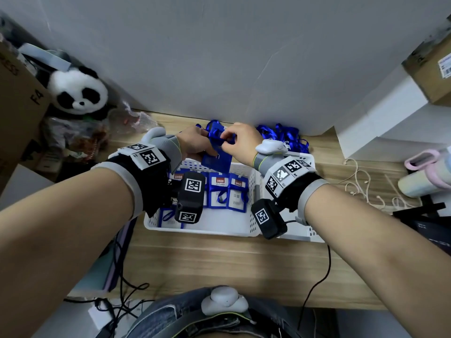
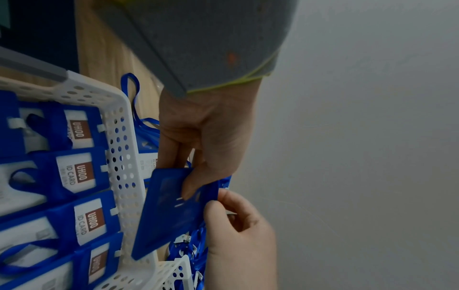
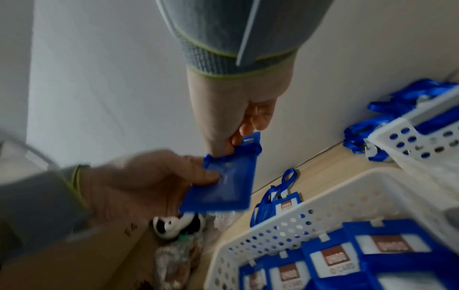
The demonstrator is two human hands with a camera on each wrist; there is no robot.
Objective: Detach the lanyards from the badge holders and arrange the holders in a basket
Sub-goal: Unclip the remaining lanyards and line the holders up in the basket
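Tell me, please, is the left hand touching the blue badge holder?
Touching: the left wrist view shows the left hand with its thumb pressed on the blue badge holder.

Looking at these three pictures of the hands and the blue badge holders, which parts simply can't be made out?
- Lanyard clip on the held badge holder: covered by right hand fingers in every view.
- Held badge holder's front: only its plain back shows.
- Holders in the basket: several covered by wrist cameras in the head view.
- Small print on the cards: blurred in the right wrist view.
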